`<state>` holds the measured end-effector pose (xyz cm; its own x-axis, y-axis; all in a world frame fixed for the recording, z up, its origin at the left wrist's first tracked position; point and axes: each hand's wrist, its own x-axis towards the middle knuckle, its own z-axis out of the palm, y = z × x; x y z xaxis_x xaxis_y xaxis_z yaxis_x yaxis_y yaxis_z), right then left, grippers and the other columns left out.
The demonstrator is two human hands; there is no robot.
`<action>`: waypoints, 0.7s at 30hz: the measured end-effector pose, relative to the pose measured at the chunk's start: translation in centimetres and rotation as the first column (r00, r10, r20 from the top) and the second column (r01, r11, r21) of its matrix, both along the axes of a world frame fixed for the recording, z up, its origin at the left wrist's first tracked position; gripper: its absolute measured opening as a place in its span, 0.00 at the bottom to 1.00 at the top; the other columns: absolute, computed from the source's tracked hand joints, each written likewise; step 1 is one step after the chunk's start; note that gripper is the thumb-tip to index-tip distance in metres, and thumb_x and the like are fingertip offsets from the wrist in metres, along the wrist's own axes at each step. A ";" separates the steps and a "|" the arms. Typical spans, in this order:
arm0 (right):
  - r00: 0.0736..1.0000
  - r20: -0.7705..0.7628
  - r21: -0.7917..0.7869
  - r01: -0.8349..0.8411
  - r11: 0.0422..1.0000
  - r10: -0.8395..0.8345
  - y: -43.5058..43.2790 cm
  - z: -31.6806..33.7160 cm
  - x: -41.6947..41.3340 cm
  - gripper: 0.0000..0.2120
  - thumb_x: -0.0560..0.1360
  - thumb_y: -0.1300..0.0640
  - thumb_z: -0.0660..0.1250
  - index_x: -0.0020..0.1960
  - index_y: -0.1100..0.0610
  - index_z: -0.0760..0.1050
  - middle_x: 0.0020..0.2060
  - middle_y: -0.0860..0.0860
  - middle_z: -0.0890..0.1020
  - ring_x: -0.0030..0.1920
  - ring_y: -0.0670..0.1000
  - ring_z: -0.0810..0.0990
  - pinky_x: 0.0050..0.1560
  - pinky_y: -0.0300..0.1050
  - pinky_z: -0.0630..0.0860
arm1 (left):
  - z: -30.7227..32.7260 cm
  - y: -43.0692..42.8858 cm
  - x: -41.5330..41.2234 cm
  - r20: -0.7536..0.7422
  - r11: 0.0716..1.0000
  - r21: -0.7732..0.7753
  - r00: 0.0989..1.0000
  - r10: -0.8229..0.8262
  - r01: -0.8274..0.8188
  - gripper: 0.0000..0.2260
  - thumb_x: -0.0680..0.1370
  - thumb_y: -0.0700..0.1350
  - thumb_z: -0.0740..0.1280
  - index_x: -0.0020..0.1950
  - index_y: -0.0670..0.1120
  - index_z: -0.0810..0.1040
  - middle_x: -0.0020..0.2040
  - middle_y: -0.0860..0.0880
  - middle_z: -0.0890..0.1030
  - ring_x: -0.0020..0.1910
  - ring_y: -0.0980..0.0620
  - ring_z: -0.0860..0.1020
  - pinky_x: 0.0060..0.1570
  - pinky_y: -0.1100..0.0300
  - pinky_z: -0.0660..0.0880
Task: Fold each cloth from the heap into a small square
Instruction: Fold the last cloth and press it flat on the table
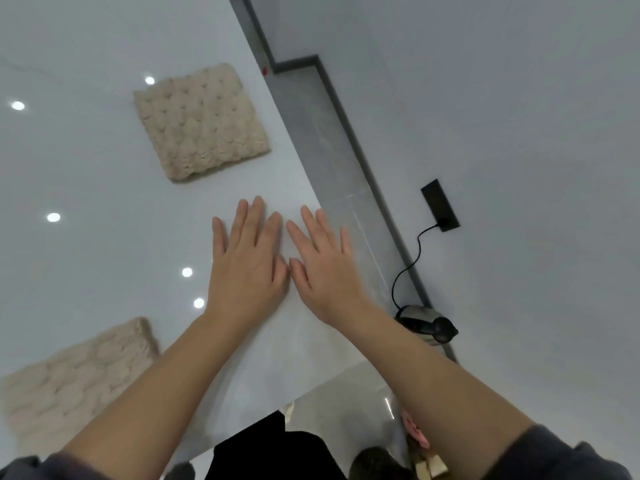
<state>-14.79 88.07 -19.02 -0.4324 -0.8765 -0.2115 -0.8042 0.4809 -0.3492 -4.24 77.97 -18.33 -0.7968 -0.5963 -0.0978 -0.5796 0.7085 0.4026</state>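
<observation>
Flat and empty, both hands [287,268] press the table [104,237], folded cloth [201,123] well beyond their open grip.

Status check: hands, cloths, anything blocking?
Left hand and right hand flat, open, empty on glossy white table. Beige textured folded cloth ahead; second beige textured cloth near left. Nothing blocking.

No readable text, label, brand, number or sign is shown on any surface or object in the head view.
</observation>
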 end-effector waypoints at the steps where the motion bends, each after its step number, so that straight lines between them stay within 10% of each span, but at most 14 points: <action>1: 1.000 0.017 -0.011 0.006 1.000 -0.006 -0.4 0.0 -0.6 0.28 0.79 0.47 0.44 0.78 0.53 0.58 0.79 0.53 0.53 0.79 0.54 0.47 0.74 0.62 0.48 | 0.0 -0.4 -0.7 -0.006 1.000 0.004 1.000 0.002 -0.002 0.24 0.77 0.43 0.59 0.74 0.42 0.64 0.78 0.40 0.57 0.78 0.43 0.51 0.74 0.40 0.45; 21: 0.924 0.123 -0.081 -0.354 0.932 0.362 -4.9 -0.5 -12.9 0.24 0.82 0.55 0.55 0.77 0.56 0.59 0.79 0.51 0.53 0.79 0.50 0.48 0.75 0.59 0.54 | -0.6 0.0 -7.8 -0.057 0.903 -0.016 0.902 0.427 -0.429 0.21 0.77 0.38 0.60 0.70 0.42 0.69 0.75 0.42 0.64 0.77 0.45 0.56 0.74 0.40 0.49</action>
<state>-27.65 83.22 -19.53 -0.0589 -0.9798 -0.1913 -0.8631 0.1462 -0.4833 -12.04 77.94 -18.97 -0.4675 -0.8829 -0.0429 -0.8090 0.4078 0.4232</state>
